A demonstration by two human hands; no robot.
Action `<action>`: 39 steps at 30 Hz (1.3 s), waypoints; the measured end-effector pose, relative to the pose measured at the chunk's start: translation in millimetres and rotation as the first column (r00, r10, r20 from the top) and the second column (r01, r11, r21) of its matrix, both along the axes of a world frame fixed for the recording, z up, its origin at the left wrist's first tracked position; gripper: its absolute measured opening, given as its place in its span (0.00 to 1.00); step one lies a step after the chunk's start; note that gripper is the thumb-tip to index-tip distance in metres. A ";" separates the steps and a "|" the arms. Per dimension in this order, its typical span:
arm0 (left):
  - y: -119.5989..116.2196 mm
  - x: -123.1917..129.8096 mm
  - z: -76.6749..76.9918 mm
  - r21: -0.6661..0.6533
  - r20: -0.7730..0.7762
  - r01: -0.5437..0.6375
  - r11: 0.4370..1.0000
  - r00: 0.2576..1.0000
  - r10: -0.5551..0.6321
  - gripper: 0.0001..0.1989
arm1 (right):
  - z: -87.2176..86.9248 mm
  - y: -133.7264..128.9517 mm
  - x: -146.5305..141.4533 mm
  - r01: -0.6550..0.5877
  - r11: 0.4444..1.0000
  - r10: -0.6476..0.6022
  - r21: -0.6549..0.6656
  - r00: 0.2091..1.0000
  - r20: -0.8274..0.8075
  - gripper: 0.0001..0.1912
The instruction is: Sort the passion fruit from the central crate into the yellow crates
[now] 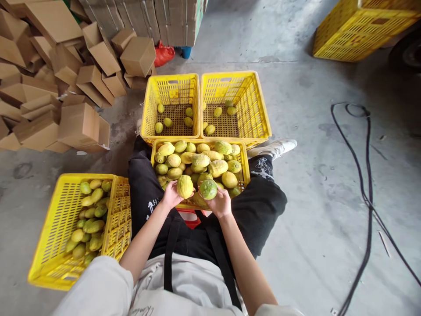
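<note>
My left hand (173,195) is closed around a ridged yellow papaya (184,186). Close beside it, my right hand (221,202) grips a rounder papaya (208,189) with green skin. Both fruits are held up over the near edge of a yellow crate (246,169) between my legs, heaped with yellow-green papayas (218,168). Just beyond stand two more yellow crates side by side. The left crate (198,94) has several papayas on its floor, and the right crate (259,103) also has several.
At my left, a tilted yellow crate (49,228) holds many papayas. Cardboard boxes (80,125) lie piled at the upper left, near a red bag (163,54). A black cable (370,197) runs over the concrete floor on the right. Another yellow crate (348,35) stands at the upper right.
</note>
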State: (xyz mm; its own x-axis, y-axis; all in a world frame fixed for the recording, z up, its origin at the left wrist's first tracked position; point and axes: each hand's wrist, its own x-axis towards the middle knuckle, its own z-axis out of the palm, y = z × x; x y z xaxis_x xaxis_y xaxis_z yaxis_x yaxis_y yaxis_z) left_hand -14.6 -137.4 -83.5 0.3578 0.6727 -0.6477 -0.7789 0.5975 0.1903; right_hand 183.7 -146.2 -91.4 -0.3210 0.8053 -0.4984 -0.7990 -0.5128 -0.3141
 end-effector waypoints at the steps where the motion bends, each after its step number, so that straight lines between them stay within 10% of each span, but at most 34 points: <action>1: -0.1 -0.5 0.4 0.004 0.003 -0.006 1.000 1.000 0.006 0.17 | 0.4 0.0 0.7 -0.013 1.000 0.013 0.009 1.000 -0.010 0.20; 20: -4.5 -2.6 -13.9 0.159 -0.123 0.207 0.965 0.974 -0.189 0.18 | -18.7 -3.3 5.7 -0.090 0.993 0.098 -0.074 0.990 0.103 0.15; 39: -1.0 -2.1 2.6 0.046 -0.002 0.067 0.997 0.998 -0.067 0.21 | 6.0 -1.8 1.1 -0.059 0.998 0.059 0.002 0.995 -0.081 0.19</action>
